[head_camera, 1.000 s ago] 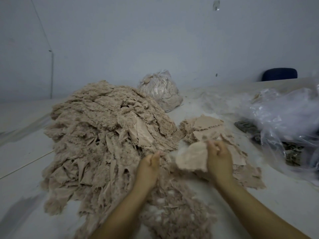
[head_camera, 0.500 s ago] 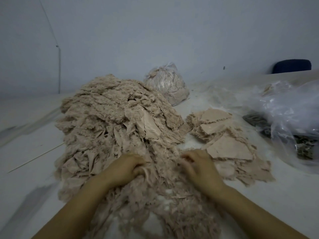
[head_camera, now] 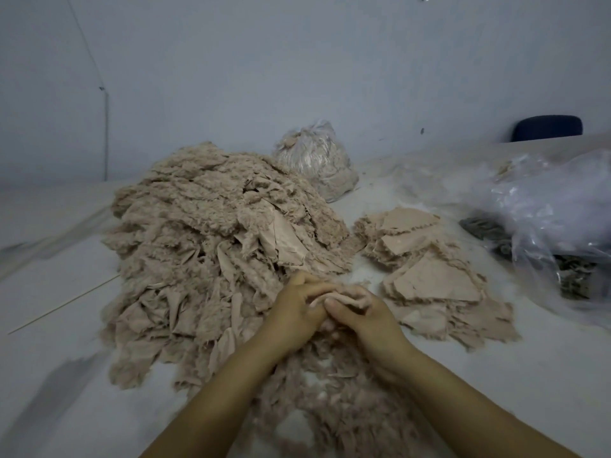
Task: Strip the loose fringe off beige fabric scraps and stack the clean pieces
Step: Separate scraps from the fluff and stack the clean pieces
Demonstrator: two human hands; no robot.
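Hands meet at table centre: your left hand [head_camera: 294, 312] and right hand [head_camera: 360, 314] both pinch one fuzzy beige scrap [head_camera: 344, 294], fingers curled tight, above loose fringe [head_camera: 334, 401], between the frayed heap [head_camera: 211, 246] and the flat stack [head_camera: 429, 269] of clean pieces.

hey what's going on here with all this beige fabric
A person is sorting fabric scraps at a table. Both hands, left hand and right hand, meet over one small scrap and grip it, just in front of the big pile of fringed pieces. Loose fringe lies under the forearms. A flatter stack of cleaner pieces sits to the right. A tied plastic bag stands behind.
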